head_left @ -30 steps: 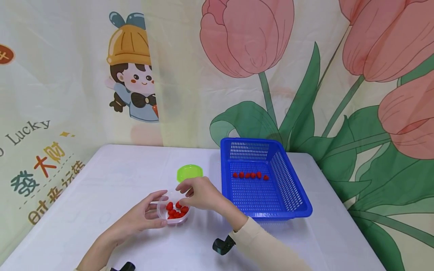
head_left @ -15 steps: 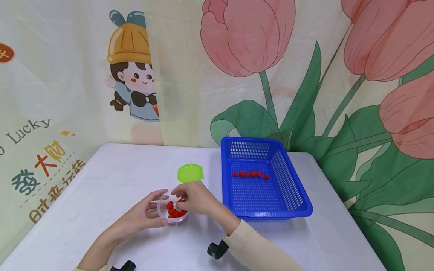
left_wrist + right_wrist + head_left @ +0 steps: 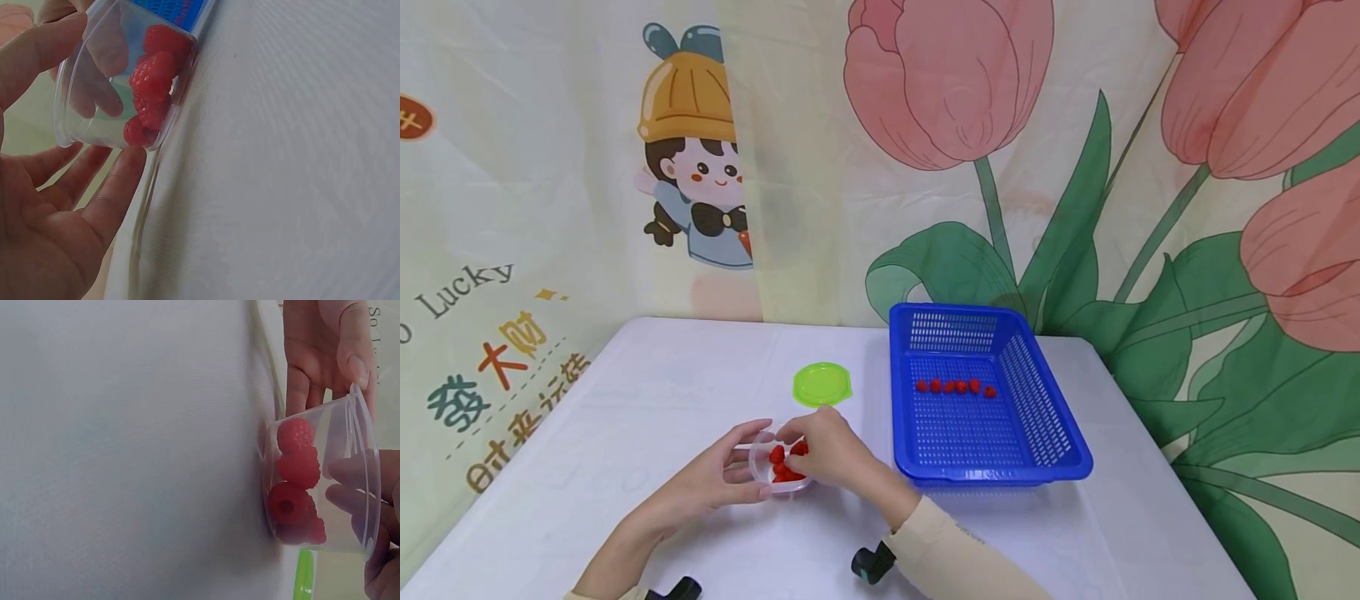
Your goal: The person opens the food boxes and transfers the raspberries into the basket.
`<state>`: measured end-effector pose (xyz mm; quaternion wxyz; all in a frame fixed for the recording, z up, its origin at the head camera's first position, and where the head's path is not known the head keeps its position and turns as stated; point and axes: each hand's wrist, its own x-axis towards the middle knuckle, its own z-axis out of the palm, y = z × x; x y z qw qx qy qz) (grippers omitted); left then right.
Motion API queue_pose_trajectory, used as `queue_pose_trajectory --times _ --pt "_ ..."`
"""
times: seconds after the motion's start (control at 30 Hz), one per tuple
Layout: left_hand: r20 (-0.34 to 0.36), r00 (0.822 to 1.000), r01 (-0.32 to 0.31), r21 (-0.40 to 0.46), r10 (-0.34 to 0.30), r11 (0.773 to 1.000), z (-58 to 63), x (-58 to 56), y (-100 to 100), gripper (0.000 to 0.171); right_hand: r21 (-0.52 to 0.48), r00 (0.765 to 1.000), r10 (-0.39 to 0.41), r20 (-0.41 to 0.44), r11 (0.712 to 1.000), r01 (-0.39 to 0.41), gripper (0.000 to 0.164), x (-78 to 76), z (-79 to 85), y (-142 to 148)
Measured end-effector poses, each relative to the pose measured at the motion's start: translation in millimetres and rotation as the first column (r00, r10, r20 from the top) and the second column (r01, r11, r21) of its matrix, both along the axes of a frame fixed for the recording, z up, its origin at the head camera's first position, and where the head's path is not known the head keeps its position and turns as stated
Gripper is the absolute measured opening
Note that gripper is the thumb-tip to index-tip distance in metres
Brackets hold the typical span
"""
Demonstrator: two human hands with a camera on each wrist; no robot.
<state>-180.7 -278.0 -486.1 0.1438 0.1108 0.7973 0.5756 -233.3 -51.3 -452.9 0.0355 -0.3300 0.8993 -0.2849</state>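
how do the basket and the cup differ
The basket is opaque blue plastic with slotted walls; the cup is clear, with unslotted walls.
The basket is long and rectangular; the cup is much smaller, with a rounder rim.
The basket holds a neat row of berries; the cup holds a loose cluster of berries.
Both are open-topped.

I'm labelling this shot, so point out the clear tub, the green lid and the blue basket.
Clear tub (image 3: 337, 534), right wrist view: bare side wall.
Green lid (image 3: 822, 384), head view: middle of its upward face.
Blue basket (image 3: 977, 429), head view: bare part of its floor.
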Motion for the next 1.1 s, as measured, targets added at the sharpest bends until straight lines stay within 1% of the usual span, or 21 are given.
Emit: queue_pose_trajectory --times 0.1,0.3,0.4,0.5,0.6,0.73,0.87,0.93,1.1 --pt "0.006 1.0 0.002 0.014 -0.002 1.0 0.9 0.3 -0.1 0.096 0.021 1.0 -0.02 -0.022 1.0 0.02 0.027 1.4 -2.0 -3.0" --pt "-0.001 1.0 0.012 0.005 -0.012 1.0 3.0 0.9 -0.7 0.097 0.085 0.99 -0.025 -0.136 0.996 0.037 0.022 3.7 -6.1 -9.2" --pt "0.011 1.0 0.007 0.004 -0.007 1.0 2.7 0.9 -1.2 0.097 0.121 0.984 -0.037 -0.172 0.991 0.059 0.022 4.7 -7.1 -12.5" --pt "0.016 1.0 0.003 0.008 -0.003 1.0 1.1 0.7 -1.5 0.097 0.169 0.976 -0.039 -0.216 0.983 0.077 0.022 4.6 -8.7 -15.8" --pt "0.014 1.0 0.003 0.013 -0.003 1.0 0.6 0.5 -1.2 0.097 0.215 0.962 -0.031 -0.272 0.972 0.093 0.021 4.5 -9.2 -18.1" --pt "0.002 1.0 0.011 0.007 -0.011 1.0 1.7 0.4 -0.7 0.096 0.237 0.946 -0.026 -0.324 0.966 0.108 0.019 4.7 -8.0 -19.0" --pt "-0.002 1.0 0.018 0.014 -0.017 1.0 0.3 0.2 -1.2 0.094 0.245 0.938 -0.017 -0.346 0.964 0.107 0.018 3.5 -8.0 -19.7" --pt "-0.002 1.0 0.018 0.017 -0.018 1.0 -0.8 0.5 -1.7 0.094 0.251 0.942 -0.012 -0.337 0.963 0.102 0.018 3.0 -8.4 -20.5" --pt "0.001 1.0 0.017 0.02 -0.017 1.0 -0.2 1.2 -2.9 0.096 0.248 0.961 -0.02 -0.277 0.964 0.091 0.017 3.5 -7.8 -21.4"
